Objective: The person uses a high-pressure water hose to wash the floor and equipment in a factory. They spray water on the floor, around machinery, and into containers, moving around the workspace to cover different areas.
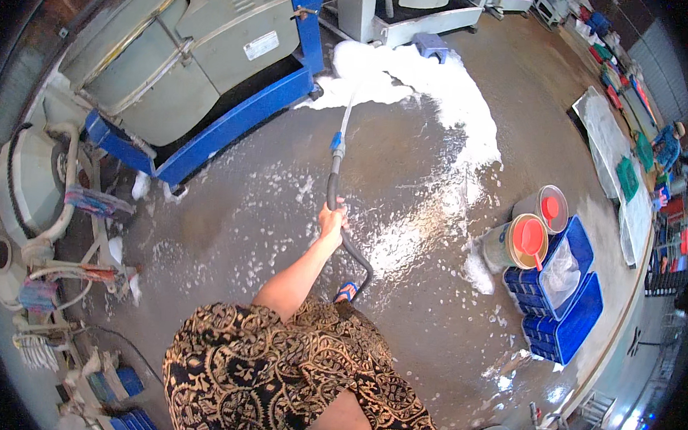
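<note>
Left of the blue crates [545,338]: left hand [332,224] curled round grey hose [332,187], right hand unseen; hose bend beside sandalled foot [346,292] could cause tripping on wet floor [400,329].

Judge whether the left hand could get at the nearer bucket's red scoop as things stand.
Probably not: the left hand is gripping the hose, and the red scoop sits off to the right, seemingly out of reach without stepping closer.

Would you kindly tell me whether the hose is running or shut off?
The hose is running: a pale stream leaves its nozzle toward the white foam on the wet floor.
</note>
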A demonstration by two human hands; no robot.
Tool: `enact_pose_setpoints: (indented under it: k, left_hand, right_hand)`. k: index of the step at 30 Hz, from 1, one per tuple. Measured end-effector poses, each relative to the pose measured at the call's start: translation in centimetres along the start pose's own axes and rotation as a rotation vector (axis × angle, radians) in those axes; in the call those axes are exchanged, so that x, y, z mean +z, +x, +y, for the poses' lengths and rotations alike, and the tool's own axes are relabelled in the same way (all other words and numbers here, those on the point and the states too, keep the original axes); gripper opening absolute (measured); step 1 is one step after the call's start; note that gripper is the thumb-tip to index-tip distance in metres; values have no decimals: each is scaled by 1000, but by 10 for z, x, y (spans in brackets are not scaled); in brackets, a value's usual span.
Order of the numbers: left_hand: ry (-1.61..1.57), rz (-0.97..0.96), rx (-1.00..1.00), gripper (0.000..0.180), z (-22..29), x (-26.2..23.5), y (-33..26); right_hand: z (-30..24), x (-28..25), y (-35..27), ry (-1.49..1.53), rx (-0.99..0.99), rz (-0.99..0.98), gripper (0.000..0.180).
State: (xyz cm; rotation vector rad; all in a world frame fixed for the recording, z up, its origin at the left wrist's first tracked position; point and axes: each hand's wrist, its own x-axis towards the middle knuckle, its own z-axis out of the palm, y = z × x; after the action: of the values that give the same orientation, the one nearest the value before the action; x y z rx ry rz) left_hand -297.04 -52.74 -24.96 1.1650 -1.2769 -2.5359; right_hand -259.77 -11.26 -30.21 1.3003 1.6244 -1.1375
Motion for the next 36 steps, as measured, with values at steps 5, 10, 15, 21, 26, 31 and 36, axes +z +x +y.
enact_pose_setpoints:
  k: [5, 10, 15, 21, 26, 31, 36]
  left_hand:
    - [5, 36, 39, 27, -12, 8, 9]
    - [59, 93, -2, 25, -19, 20, 14]
    - [69, 240, 13, 26, -18, 37, 36]
    - [106, 286, -46, 27, -6, 51, 98]
    - [209, 288, 7, 24, 7, 69, 142]
    - [317, 173, 41, 25, 9, 98, 154]
    - [325, 24, 11, 24, -3, 132, 141]
  right_hand:
    - [-3, 13, -4, 115, -80, 42, 42]
    - [-31, 34, 0, 115, -88, 37, 41]
    - [-60, 67, 10, 164, -119, -25, 49]
    - [-79, 97, 8, 117, -209, -25, 35]
    - [-97, 87, -7, 68, -281, 48, 29]
    - [-112, 59, -18, 284, -202, 195, 31]
    - [-110, 54, -37, 255, -62, 218, 31]
